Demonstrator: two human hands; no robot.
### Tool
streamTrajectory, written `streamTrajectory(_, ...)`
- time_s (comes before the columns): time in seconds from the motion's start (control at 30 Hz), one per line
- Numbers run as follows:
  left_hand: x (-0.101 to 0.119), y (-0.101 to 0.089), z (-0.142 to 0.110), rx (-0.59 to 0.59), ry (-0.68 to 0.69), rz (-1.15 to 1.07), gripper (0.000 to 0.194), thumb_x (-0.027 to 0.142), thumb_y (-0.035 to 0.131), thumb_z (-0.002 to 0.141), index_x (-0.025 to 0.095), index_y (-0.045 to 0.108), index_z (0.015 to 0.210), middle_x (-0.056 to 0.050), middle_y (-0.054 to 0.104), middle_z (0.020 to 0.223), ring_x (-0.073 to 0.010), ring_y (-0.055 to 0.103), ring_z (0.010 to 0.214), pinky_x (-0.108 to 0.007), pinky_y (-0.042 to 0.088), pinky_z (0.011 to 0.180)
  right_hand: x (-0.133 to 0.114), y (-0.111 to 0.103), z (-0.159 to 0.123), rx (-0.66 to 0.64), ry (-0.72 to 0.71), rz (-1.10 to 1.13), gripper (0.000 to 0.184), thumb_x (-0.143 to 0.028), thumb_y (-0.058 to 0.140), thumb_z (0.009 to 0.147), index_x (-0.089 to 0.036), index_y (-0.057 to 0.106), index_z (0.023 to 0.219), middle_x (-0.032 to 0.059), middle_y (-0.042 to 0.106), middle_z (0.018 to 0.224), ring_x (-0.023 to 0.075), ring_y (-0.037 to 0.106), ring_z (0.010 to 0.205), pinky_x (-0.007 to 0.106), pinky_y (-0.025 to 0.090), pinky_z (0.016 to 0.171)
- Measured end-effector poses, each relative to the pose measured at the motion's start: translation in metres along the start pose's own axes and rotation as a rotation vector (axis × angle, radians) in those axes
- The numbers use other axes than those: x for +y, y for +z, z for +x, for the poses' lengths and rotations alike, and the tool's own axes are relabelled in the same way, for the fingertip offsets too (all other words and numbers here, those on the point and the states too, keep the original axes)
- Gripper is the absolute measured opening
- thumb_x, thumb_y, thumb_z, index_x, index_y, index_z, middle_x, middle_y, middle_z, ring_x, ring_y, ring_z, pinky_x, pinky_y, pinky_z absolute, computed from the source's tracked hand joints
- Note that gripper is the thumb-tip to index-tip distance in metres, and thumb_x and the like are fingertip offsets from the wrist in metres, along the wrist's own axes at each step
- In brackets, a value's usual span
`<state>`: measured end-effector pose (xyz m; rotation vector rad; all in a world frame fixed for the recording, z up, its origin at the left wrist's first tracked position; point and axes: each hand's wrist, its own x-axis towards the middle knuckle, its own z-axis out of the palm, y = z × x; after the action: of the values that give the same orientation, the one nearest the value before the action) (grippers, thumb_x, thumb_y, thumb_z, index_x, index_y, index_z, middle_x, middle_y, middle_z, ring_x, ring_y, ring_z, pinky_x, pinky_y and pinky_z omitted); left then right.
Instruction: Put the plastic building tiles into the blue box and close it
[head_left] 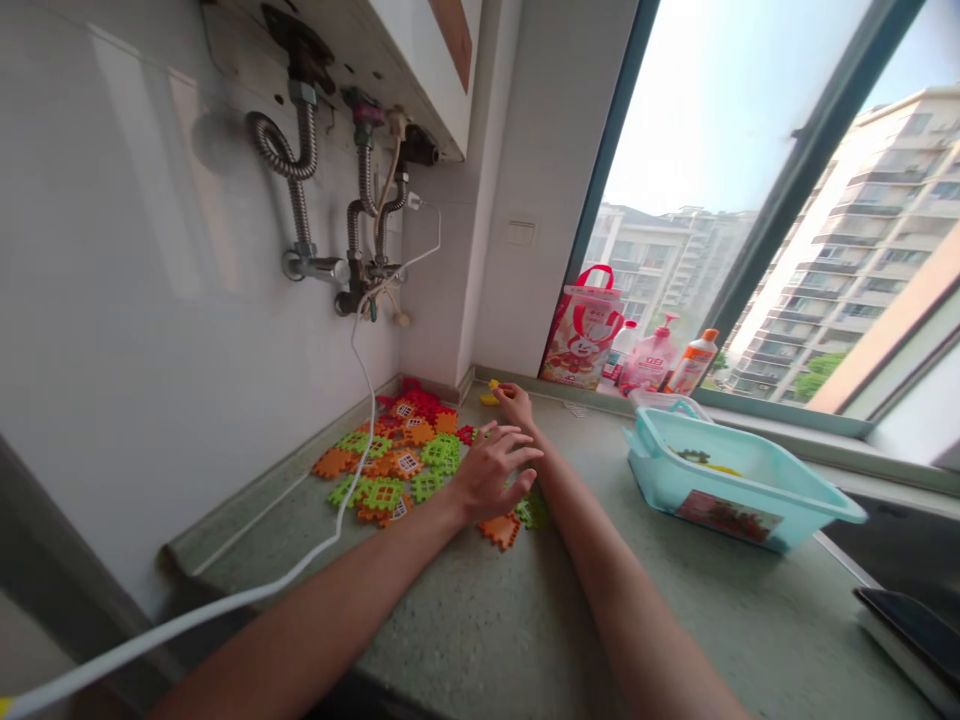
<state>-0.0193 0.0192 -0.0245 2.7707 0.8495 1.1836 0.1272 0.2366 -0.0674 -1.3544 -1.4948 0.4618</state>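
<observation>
My left hand (491,470) is open, its fingers spread, just above the right side of a spread of plastic building pieces. Orange pieces (332,462), green pieces (384,493) and red pieces (426,402) with toothed edges lie there, some with white window frames (408,462). Farther back, my right hand (516,402) is closed at the fingertips on a small yellow plastic piece (490,398) near the back wall; the fingers partly cover it. Beneath my left hand an orange piece (501,531) and a green piece (534,510) lie partly hidden.
A light blue plastic basin (660,485) with a few pieces inside stands on the grey counter (480,620) at right. A white cable (300,575) crosses the left side. Bottles (649,362) and a red gift bag (583,340) line the windowsill. Pipes hang at upper left.
</observation>
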Motion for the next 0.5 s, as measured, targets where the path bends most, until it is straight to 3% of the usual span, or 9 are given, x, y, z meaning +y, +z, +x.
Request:
streamTrajectory(0.2, -0.007, 0.006, -0.001, -0.010, 0.004, -0.022, 0.036, 0.040, 0.048, 0.102, 0.030, 0.070, 0.129, -0.004, 0.067, 0.136, -0.0253, 0.048, 0.139, -0.052, 0.021, 0.126, 0.002, 0.016, 0.005, -0.097, -0.079, -0.258, 0.024, -0.039, 0.076, 0.081, -0.021, 0.078, 0.097, 0.0091, 0.079, 0.100, 0.0247, 0.071, 0.095, 0.030, 0.049, 0.084)
streamTrajectory(0.5, -0.010, -0.007, -0.004, -0.011, -0.010, 0.008, 0.039, 0.039, 0.044, 0.103, 0.032, 0.071, 0.130, -0.003, 0.069, 0.135, -0.0254, 0.049, 0.138, -0.053, 0.021, 0.125, -0.011, 0.012, -0.007, -0.091, -0.085, -0.475, 0.024, -0.028, 0.064, 0.088, -0.017, 0.075, 0.106, 0.0128, 0.079, 0.102, 0.0210, 0.072, 0.092, 0.026, 0.046, 0.079)
